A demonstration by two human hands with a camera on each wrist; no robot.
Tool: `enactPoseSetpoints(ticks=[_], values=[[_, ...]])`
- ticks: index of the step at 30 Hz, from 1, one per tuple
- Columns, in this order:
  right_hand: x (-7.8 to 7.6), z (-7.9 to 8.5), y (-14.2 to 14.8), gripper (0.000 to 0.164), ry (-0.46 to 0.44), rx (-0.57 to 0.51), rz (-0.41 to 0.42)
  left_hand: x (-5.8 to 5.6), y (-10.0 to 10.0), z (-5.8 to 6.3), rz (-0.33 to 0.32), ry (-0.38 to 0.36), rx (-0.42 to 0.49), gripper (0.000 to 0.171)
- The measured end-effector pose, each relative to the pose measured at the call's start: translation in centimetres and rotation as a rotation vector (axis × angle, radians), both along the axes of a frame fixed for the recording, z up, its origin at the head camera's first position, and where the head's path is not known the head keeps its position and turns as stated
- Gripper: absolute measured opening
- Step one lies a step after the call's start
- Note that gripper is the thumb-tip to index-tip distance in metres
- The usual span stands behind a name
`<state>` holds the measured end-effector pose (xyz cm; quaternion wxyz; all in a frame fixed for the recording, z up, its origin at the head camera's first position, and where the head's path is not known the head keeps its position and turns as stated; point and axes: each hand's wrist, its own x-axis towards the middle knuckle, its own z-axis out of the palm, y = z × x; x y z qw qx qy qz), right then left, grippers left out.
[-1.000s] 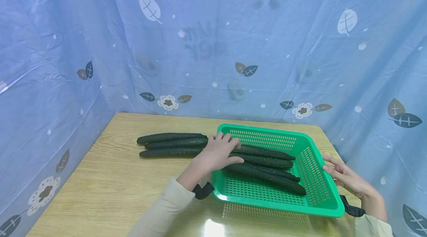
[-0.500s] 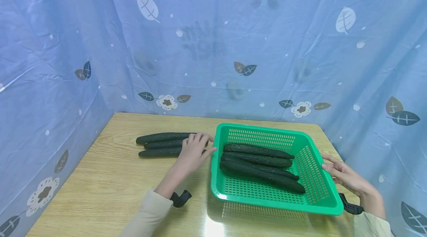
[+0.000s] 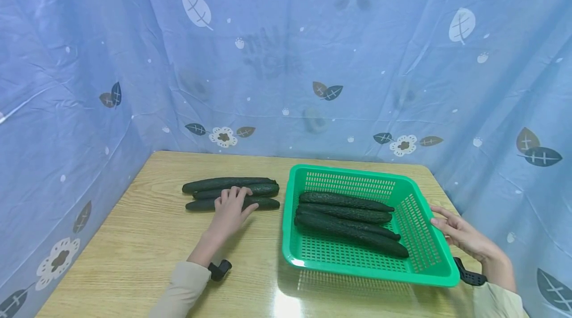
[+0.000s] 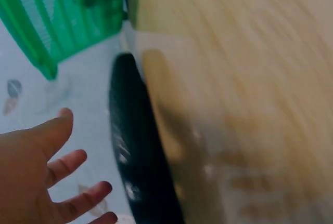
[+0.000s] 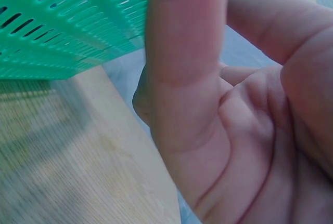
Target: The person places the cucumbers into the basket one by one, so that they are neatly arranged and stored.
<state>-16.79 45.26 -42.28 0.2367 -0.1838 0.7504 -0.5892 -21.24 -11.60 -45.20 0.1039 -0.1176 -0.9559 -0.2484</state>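
Three dark green cucumbers (image 3: 263,203) lie side by side on the wooden table, left of a green plastic basket (image 3: 371,274). My left hand (image 3: 229,214) is over the nearest of them, fingers spread toward the middle cucumber (image 3: 263,190). In the left wrist view the fingers of the left hand (image 4: 31,177) are apart, with a gap beside the cucumber (image 4: 138,146). My right hand (image 3: 469,238) holds the right rim of the basket, thumb on the rim and fingers at its outer side. Close to the right wrist camera, that hand (image 5: 250,130) stands against the slotted wall.
Several cucumbers (image 3: 348,215) lie lengthwise inside the basket. Blue patterned curtains (image 3: 286,59) hang behind the table (image 3: 134,258) and along both its sides. A dark wrist mount (image 3: 220,270) sits below the left hand.
My left hand has moved left from above the basket, past its rim, to over the cucumbers on the table. The right hand and the basket have stayed in place.
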Motion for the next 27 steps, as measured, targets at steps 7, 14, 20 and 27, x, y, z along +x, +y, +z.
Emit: enactPoseSetpoints(ticks=[7,14,20,27], values=[[0.0,0.0,0.0,0.047,-0.006,-0.014,0.008,-0.7,-2.2,-1.3,0.063,-0.109,-0.064,0.051],[0.1,0.0,0.0,0.046,-0.004,0.01,-0.003,-1.5,-2.9,-1.9,0.062,-0.118,-0.149,0.047],[0.1,-0.2,-0.1,0.048,-0.002,0.021,-0.012,-2.1,-3.0,-2.2,0.064,-0.101,-0.17,0.043],[0.0,-0.3,0.1,0.049,0.002,0.009,-0.008,-2.0,-3.2,-2.3,0.029,-0.063,-0.232,0.042]])
